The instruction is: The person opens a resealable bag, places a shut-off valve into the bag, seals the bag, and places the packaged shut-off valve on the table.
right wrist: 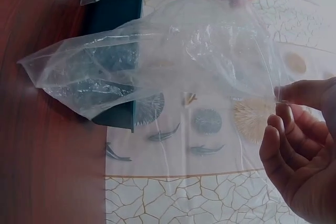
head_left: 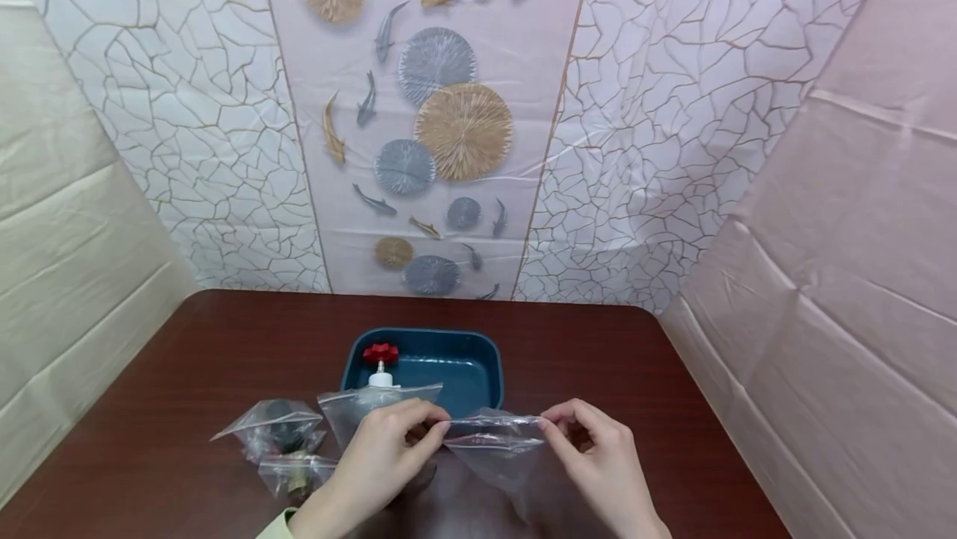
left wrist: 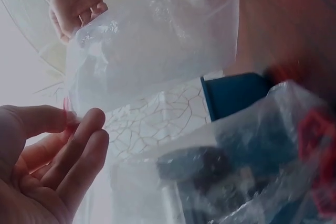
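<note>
A clear zip bag (head_left: 493,460) hangs between both hands over the table's near side, its mouth stretched level and nothing visible inside. The left hand (head_left: 381,452) pinches one top corner between thumb and fingertips. At the opposite corner, the right hand (head_left: 601,456) pinches the same edge. In the right wrist view the bag's film (right wrist: 205,56) spreads thin and wrinkled, its lower corner dangling. Just beyond the left hand stands another clear bag (head_left: 345,414), in front of a white fitting with a red handwheel (head_left: 381,353).
A dark blue tray (head_left: 489,356) sits behind the hands on the brown table (head_left: 598,356). Left of the left hand lie a clear bag with a dark round thing (head_left: 286,431) and a smaller bag with a brass-coloured piece (head_left: 299,477). Patterned cloth (head_left: 635,149) walls the table's back.
</note>
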Motion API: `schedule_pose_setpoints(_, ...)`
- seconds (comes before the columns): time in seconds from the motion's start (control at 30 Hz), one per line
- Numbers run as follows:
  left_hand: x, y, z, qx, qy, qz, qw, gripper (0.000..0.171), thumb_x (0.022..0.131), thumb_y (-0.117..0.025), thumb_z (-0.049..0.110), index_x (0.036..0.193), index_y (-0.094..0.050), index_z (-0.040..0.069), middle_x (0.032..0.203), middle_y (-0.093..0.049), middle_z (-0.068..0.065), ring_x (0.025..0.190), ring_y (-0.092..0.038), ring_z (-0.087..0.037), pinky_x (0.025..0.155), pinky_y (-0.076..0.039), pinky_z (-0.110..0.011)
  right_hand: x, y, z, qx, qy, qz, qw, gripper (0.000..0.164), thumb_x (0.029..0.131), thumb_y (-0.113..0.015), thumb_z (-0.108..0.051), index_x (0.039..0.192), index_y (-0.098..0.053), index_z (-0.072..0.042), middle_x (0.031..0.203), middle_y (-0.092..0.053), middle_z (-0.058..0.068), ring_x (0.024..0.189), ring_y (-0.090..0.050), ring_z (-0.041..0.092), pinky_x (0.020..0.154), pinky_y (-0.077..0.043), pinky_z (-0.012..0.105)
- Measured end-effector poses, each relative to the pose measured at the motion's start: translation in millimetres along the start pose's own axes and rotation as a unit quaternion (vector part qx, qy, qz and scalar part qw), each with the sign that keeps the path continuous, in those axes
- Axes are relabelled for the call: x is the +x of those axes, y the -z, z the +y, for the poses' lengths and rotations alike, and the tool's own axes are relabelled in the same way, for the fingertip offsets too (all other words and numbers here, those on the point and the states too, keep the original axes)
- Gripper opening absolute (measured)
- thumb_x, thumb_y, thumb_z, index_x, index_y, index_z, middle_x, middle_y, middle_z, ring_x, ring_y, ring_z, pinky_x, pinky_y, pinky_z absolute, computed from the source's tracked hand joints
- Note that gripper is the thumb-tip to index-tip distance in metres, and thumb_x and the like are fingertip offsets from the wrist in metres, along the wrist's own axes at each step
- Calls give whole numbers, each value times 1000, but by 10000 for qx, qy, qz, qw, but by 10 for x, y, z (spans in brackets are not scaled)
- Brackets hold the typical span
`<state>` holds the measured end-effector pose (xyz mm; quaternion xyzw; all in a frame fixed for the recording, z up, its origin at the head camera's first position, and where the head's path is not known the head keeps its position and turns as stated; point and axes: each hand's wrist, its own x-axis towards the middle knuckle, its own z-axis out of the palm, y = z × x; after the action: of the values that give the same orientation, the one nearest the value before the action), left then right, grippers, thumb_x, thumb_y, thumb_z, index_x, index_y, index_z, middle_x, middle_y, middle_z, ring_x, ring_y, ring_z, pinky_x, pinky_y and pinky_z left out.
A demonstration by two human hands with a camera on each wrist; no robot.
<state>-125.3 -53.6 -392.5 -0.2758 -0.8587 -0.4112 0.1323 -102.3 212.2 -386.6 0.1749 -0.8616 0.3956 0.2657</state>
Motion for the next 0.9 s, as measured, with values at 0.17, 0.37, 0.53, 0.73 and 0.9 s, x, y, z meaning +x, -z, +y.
schedule_pose_setpoints(0.17,-23,38,19,148,-46,-47,9999,5,88,-65,18,89,-70,20,84,-62,15,67,-54,4,60,-48,-18,-4,1,3,6,111,75,9999,7,84,-71,-21,86,-66,-26,68,-53,-13,57,-49,3,48,-41,16)
schedule_pose_setpoints(0.37,-44,35,31,18,-28,-202,9998,7,88,-64,16,91,-71,17,86,-64,11,68,-56,5,60,-48,-17,-19,6,-13,2,15,132,9999,13,82,-73,-19,85,-66,-29,67,-51,-16,56,-49,3,47,-41,18)
schedule_pose_setpoints(0.53,-49,31,47,-104,14,-138,9998,7,89,-63,18,91,-70,20,85,-62,14,68,-56,4,59,-49,-19,-33,1,-46,233,-90,-183,9995,14,83,-72,-19,85,-64,-30,67,-52,-16,55,-49,4,47,-43,21)
schedule_pose_setpoints(0.73,-33,21,62,-134,21,-56,9999,6,89,-63,20,90,-69,23,81,-60,17,67,-54,3,59,-49,-20,-21,-45,-102,401,-12,-686,9968,9,85,-68,-25,85,-61,-30,68,-52,-16,55,-48,3,47,-43,21)
schedule_pose_setpoints(0.9,-35,41,42,-1,66,11,10000,8,89,-63,17,90,-70,19,75,-60,18,60,-52,4,55,-46,-19,25,-109,-113,473,77,-871,9950,7,85,-68,-29,85,-61,-31,69,-51,-16,56,-48,3,48,-42,21)
